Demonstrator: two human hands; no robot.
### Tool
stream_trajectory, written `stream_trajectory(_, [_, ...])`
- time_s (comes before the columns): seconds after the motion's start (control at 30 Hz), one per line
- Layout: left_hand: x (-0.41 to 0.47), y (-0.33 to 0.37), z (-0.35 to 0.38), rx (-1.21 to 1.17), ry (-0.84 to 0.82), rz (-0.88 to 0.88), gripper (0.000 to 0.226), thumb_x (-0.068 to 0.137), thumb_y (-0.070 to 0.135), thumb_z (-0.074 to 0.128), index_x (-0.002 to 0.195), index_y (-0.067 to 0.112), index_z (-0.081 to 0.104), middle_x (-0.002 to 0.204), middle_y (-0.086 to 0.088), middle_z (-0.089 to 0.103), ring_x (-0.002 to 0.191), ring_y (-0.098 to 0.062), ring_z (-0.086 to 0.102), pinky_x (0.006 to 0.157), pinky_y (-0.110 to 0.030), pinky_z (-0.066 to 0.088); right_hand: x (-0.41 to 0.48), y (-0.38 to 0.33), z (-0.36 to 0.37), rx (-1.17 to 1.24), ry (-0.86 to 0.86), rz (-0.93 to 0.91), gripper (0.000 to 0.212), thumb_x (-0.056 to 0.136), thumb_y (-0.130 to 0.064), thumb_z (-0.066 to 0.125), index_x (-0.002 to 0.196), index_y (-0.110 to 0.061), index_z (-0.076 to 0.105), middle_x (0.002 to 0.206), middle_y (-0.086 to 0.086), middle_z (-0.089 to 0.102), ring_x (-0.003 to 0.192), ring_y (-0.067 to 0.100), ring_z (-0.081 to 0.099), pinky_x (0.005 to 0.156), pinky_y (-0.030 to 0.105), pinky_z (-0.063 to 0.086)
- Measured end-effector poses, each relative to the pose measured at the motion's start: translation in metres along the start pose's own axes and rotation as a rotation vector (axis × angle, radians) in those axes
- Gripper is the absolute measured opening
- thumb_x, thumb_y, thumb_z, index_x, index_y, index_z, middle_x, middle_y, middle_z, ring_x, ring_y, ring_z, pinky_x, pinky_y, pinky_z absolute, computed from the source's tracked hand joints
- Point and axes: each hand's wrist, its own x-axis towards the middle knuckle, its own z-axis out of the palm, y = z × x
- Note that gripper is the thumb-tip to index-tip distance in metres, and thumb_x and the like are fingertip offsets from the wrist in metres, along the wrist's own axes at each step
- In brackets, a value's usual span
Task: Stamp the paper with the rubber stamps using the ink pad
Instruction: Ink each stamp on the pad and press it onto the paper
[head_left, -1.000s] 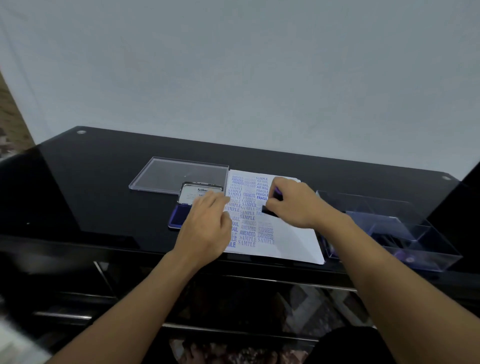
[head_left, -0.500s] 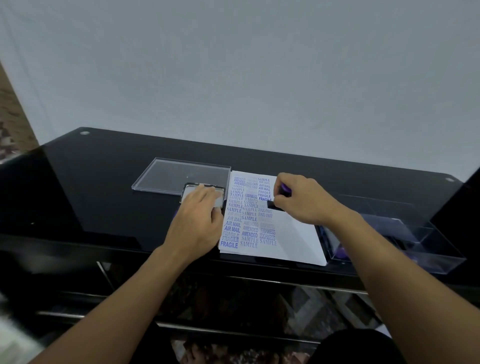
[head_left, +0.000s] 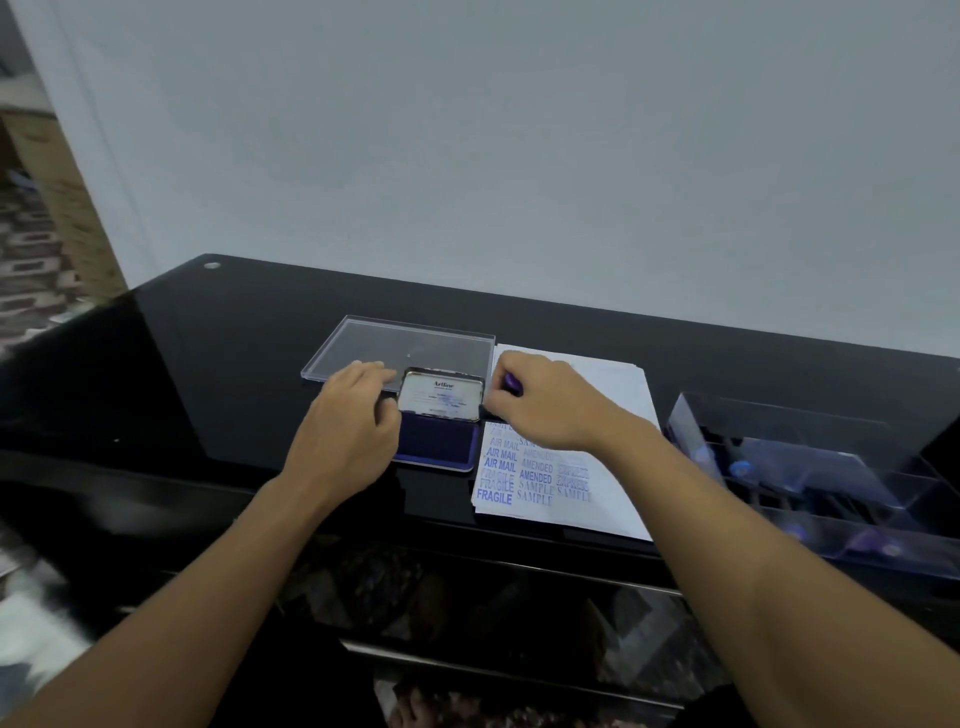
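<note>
A white paper (head_left: 597, 405) covered in blue stamp prints lies on the black glass table. To its left sits the open ink pad (head_left: 436, 441) with its lid raised. My right hand (head_left: 550, 405) grips a rubber stamp (head_left: 511, 383) with a purple handle over the paper's upper left part, beside the ink pad's lid. My left hand (head_left: 345, 421) rests on the table at the ink pad's left side, its fingers lying straight and touching the case.
A clear plastic lid (head_left: 363, 345) lies flat behind the ink pad. A clear plastic organiser box (head_left: 810, 467) with several purple stamps stands at the right. The table's front edge (head_left: 208, 467) runs just below the paper.
My left hand slid left off the paper and ink pad, uncovering the pad. My right hand moved the stamp left toward the pad's lid. The camera tilted a little.
</note>
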Motion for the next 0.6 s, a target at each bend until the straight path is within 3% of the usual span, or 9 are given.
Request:
stream_trajectory(0.1, [0.001,-0.016,-0.002,0.052,-0.03,-0.043,0.04,0.098,0.016,0.046,0.137,0.011,0.055,0.146,-0.003,0.051,0.139,-0.018,0.038,0.115,-0.036,0.03,0.015,-0.013,0.011,0.004,-0.05,0.002,0.019,0.098,-0.028,0.046,0.089,-0.014,0.054,0.088,0.001,0.062,0.078,0.019,0.055,0.065,0.031,0.043])
stream_trajectory(0.23, [-0.001,-0.034,0.002,0.066,-0.06,-0.079,0.04,0.098,0.017,0.047,0.137,0.01,0.056,0.143,-0.004,0.053,0.136,-0.02,0.042,0.113,-0.037,0.033,0.028,-0.025,0.018,-0.068,-0.12,0.006,0.017,0.097,-0.026,0.043,0.098,-0.013,0.053,0.091,0.005,0.064,0.081,0.021,0.057,0.068,0.035,0.045])
stream_trajectory(0.37, [-0.006,-0.039,0.008,0.071,-0.082,-0.09,0.039,0.1,0.018,0.046,0.137,0.009,0.056,0.142,-0.003,0.053,0.134,-0.019,0.042,0.112,-0.033,0.031,0.033,-0.028,0.023,-0.123,-0.169,-0.011,0.011,0.094,-0.027,0.046,0.093,-0.018,0.051,0.09,0.004,0.063,0.081,0.022,0.057,0.072,0.037,0.048])
stream_trajectory(0.6, [-0.008,-0.047,0.017,0.171,-0.102,-0.052,0.04,0.098,0.023,0.045,0.135,0.013,0.058,0.144,-0.001,0.053,0.136,-0.018,0.044,0.118,-0.044,0.029,0.035,-0.025,0.031,-0.168,-0.212,-0.053,0.01,0.097,-0.028,0.046,0.091,-0.02,0.05,0.089,0.003,0.064,0.08,0.021,0.057,0.075,0.038,0.049])
